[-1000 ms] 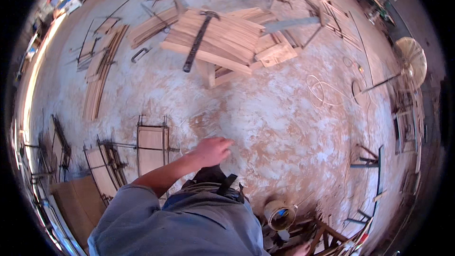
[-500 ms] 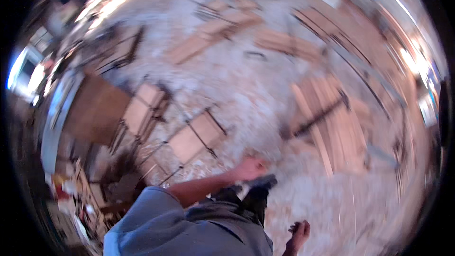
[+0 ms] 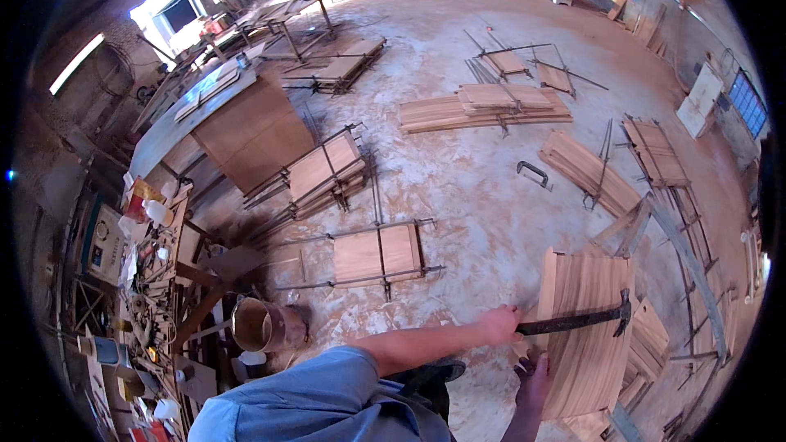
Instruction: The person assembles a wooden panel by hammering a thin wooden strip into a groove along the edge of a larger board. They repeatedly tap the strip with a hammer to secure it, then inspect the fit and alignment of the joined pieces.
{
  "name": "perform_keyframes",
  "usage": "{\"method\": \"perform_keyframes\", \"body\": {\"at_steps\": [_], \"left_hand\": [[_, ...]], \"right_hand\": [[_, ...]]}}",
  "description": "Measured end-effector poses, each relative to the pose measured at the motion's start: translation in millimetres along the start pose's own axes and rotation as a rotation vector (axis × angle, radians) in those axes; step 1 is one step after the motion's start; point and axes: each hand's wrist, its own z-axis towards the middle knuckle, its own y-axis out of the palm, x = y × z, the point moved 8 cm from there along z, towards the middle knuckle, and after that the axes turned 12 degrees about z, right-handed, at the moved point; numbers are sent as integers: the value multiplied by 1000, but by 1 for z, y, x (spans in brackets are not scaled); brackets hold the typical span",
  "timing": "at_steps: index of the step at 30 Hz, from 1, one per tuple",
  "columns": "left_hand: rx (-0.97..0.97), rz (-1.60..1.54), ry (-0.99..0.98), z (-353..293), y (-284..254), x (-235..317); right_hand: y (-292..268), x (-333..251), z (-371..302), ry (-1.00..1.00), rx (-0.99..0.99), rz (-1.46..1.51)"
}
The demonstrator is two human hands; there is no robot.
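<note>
A hammer (image 3: 573, 322) with a dark handle lies across a striped wooden panel (image 3: 585, 385), its head near the panel's right edge. My left hand (image 3: 498, 326) reaches across my front and is closed around the near end of the handle. Just below it, my right hand (image 3: 533, 375) is beside the panel's left edge, with its thumb and fingers apart and nothing seen in it. Whether those fingers touch the panel I cannot tell. More wooden boards (image 3: 647, 331) show beneath and to the right of the panel.
Clamped panels (image 3: 377, 254) lie on the dusty floor ahead, with another clamped stack (image 3: 327, 170) beyond. A C-clamp (image 3: 535, 174) rests farther off. At left stand a bucket (image 3: 266, 326), a cluttered bench (image 3: 151, 303) and a large brown box-like piece (image 3: 254, 131). A metal bar (image 3: 688, 254) slants at right.
My view has turned and steadied from a blur. My left hand, apart from the hammer before, is now on its handle. My right hand has come up to the panel's edge.
</note>
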Motion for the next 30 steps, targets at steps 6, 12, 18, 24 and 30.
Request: {"method": "perform_keyframes", "body": {"at_steps": [6, 12, 18, 24, 30], "left_hand": [[-307, 15, 63, 28, 45, 29], [-269, 85, 1, 20, 16, 43], [-437, -156, 13, -38, 18, 83], [-554, -393, 319, -33, 42, 94], [-485, -784, -497, 41, 56, -23]], "right_hand": [[4, -20, 37, 32, -146, 0], [5, -38, 50, -73, 93, 17], [-12, -91, 48, -55, 279, 608], [-112, -141, -48, -258, 557, 306], [-192, -101, -178, -256, 660, 15]]}}
